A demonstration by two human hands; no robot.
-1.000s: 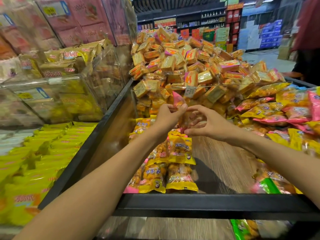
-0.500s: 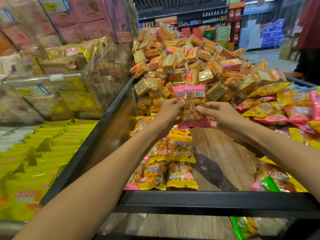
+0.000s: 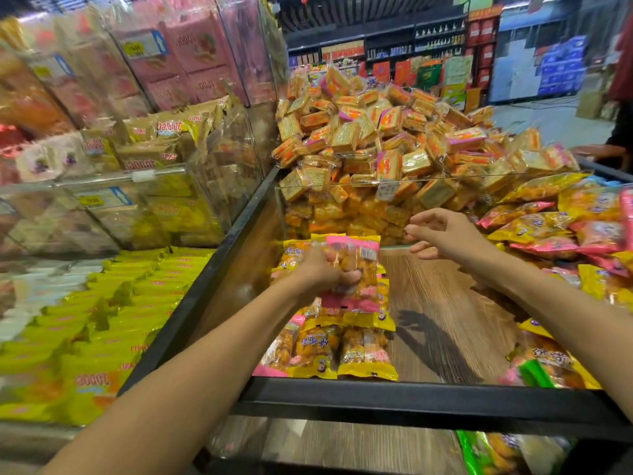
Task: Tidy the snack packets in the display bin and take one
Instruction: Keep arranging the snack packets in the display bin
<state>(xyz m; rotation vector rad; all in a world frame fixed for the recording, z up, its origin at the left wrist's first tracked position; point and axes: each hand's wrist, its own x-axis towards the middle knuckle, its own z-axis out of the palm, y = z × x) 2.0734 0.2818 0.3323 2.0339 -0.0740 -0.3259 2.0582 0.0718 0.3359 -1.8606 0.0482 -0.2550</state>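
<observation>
Pink-edged clear packet (image 3: 356, 269) (orange snacks inside) gripped by left hand (image 3: 322, 269)

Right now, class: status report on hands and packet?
Left hand grips pink packet above yellow row. Right hand open, empty. Nothing in the way.

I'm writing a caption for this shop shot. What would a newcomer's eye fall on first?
First the heap of orange and yellow packets piled high behind the clear divider at the back of the bin. Then the pink packet gripped in the left hand over the yellow packets lined along the bin's left side, with the right hand open and empty beside it.
</observation>
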